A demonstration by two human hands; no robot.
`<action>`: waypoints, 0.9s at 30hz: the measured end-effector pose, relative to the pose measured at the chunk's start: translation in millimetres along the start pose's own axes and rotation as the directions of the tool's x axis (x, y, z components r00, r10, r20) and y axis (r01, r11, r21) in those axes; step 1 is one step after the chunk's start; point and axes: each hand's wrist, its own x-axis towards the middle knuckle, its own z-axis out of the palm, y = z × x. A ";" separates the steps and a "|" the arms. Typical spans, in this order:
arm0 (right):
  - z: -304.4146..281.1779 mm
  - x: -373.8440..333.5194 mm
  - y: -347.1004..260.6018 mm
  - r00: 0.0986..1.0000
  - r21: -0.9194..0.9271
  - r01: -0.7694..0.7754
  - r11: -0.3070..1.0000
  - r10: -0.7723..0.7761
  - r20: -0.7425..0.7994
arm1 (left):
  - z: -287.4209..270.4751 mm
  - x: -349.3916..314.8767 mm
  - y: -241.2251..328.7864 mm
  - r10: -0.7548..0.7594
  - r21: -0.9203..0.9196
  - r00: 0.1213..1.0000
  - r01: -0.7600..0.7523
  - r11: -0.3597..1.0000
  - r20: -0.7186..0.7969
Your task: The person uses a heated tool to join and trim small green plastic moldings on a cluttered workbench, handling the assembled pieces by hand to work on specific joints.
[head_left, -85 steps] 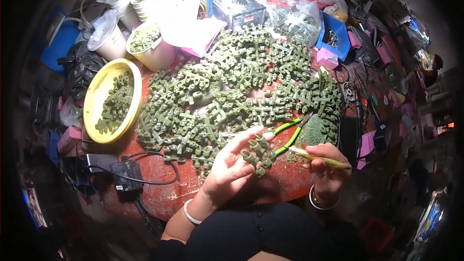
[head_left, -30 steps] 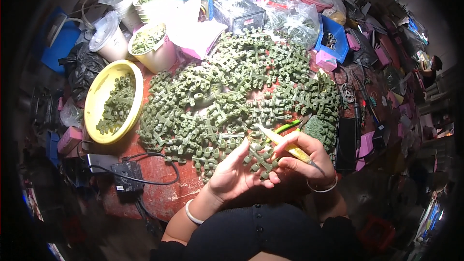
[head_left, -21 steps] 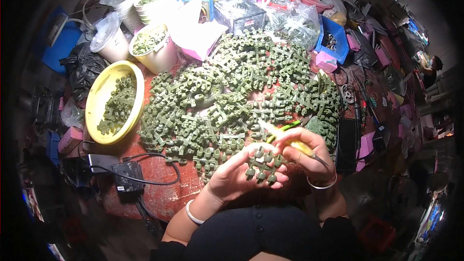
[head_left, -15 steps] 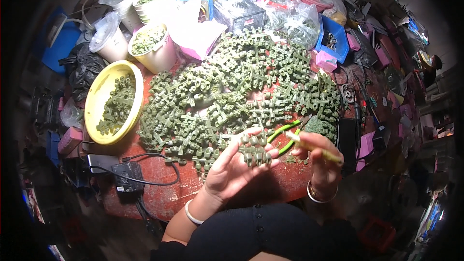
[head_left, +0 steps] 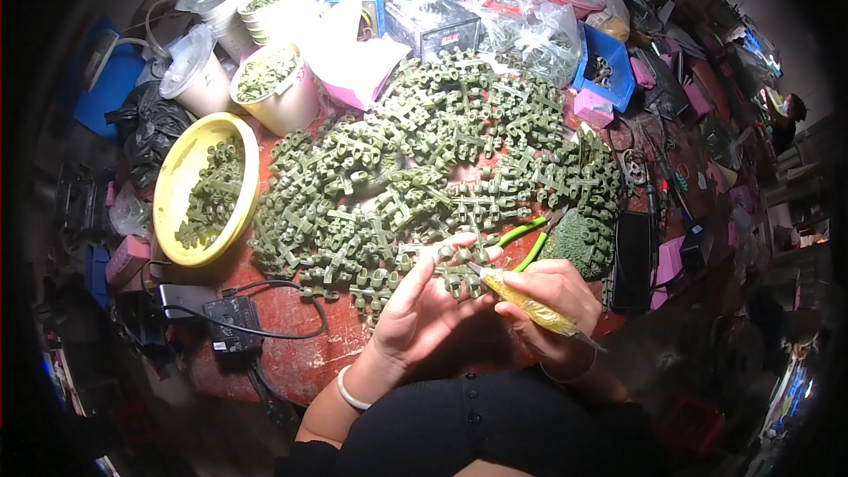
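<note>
Lying between the hands, green branched piece

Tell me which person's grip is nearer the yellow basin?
Left. The left grip, holding a green piece, is below and right of the yellow basin in the picture; the right grip, around a yellow tool, is farther right.

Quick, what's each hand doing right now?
Left hand: holding a small green piece in its fingers.
Right hand: closed around a yellow tool, tip pointed at that piece.
</note>
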 end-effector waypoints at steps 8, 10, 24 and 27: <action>4.8 -2.5 -3.9 0.997 -0.078 0.067 0.995 -0.070 -0.038 | 1.6 0.3 -0.4 -0.017 0.047 1.000 0.017 0.999 -0.012; 6.0 -1.9 -4.6 0.994 -0.075 0.095 0.993 -0.099 -0.048 | 3.7 -2.2 0.1 -0.014 0.053 1.000 0.014 0.998 -0.017; -25.7 18.7 -3.0 0.918 -0.154 0.350 0.924 -0.305 0.252 | 17.5 -6.0 6.9 0.044 0.313 0.996 -0.018 0.950 -0.076; -29.0 25.3 -7.5 0.879 -0.165 0.417 0.894 -0.351 0.323 | 8.7 -6.5 5.8 0.041 0.386 0.995 -0.001 0.922 -0.096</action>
